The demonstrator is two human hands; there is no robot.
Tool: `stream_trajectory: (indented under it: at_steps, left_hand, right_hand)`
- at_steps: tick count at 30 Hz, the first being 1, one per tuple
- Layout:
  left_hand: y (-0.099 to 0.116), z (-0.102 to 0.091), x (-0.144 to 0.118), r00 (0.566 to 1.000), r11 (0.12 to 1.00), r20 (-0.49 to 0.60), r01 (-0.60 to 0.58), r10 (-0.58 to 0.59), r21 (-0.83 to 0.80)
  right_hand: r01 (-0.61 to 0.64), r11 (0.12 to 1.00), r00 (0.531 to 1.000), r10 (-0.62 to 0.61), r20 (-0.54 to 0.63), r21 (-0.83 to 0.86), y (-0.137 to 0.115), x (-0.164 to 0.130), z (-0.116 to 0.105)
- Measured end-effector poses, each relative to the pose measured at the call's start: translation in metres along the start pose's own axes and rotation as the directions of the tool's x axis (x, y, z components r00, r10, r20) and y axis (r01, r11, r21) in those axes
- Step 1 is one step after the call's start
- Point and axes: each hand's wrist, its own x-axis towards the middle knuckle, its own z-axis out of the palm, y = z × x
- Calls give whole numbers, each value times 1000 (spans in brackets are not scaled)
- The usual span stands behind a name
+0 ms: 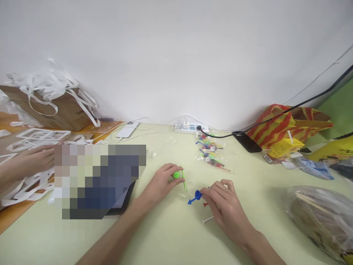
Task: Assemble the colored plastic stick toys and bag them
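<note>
My left hand [162, 183] pinches a small green plastic piece [176, 175] with a round hub and a thin straight bar, held just over the pale green table [165, 235]. In my right hand [224, 202] is a blue plastic piece [198, 195] with a round disc and an arrow-shaped tip, which points left. Beneath that hand a small red part [205, 204] and a white stick [208, 219] lie partly hidden. The two hands are apart, and the pieces they hold do not touch.
Small bags of coloured parts [212, 152] lie behind my hands, before a power strip [190, 127]. A tablet [121, 202] is at left, near another person's hand [30, 160] and white straps [41, 140]. At right are a black phone [247, 142], yellow drink carton [285, 149] and plastic-wrapped bundle [320, 221].
</note>
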Motion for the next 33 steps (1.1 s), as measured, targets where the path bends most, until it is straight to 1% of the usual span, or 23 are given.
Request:
stream_trajectory:
  at_steps: [4,8,14,16,18,19,21,23,25,28,31,33]
  left_hand:
    - [9,10,1,999,994,-19,-43,45,97]
    - [11,14,1,998,991,-10,-68,70,119]
    - [3,9,1,993,989,38,-118,115,94]
    - [6,6,-1,994,988,18,-113,112,106]
    - [16,0,-4,994,989,-29,-105,108,104]
    - [23,-3,-6,992,990,-51,-111,116,86]
    - [39,-8,-13,985,987,-64,-163,163,4]
    - [54,-10,-21,971,965,-40,-239,236,-106]
    - [64,-7,-28,959,941,-6,-281,285,-188]
    - [69,1,-34,950,920,-34,-308,309,-242]
    - [68,6,-35,943,913,-102,-333,317,-235]
    - [67,7,-34,939,912,-129,-342,320,-226]
  right_hand:
    - [-1,1000,1000,1,2,-7,0,1,3]
    - [-4,1000,1000,3,10,16,2,0,5]
    - [20,999,1000,-20,18,49,1,1,2]
    - [30,998,1000,-30,4,51,0,2,-1]
    - [41,998,999,-40,-20,53,-2,4,-3]
    - [46,998,998,-45,-33,53,-2,4,-3]
    - [54,997,997,-51,-54,50,-3,5,-4]
    - [65,997,996,-61,-68,49,-2,5,-4]
    - [77,995,995,-73,-74,57,-1,4,-4]
    - [86,994,993,-80,-81,71,-1,3,-3]
    - [78,994,995,-72,-75,76,-4,3,-4]
    - [70,994,996,-65,-63,83,-7,4,-5]
